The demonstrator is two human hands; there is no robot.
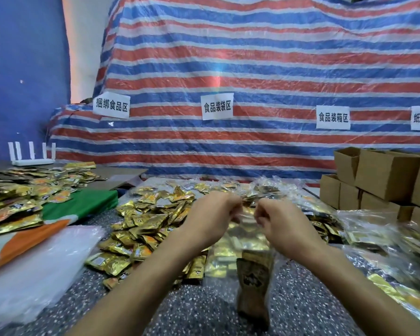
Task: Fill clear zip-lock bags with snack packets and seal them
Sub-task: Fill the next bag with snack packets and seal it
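Sealing, we judge | left hand (214,214) and right hand (279,219) fingers pinch filled bag (243,253) top | loose packets (150,221) at 10 o'clock unbagged

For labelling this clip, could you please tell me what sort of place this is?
Probably a small food-packing workshop: paper signs naming food bagging and boxing zones, heaps of gold snack packets, stacked cardboard boxes. The left hand and right hand pinch a filled clear zip-lock bag.
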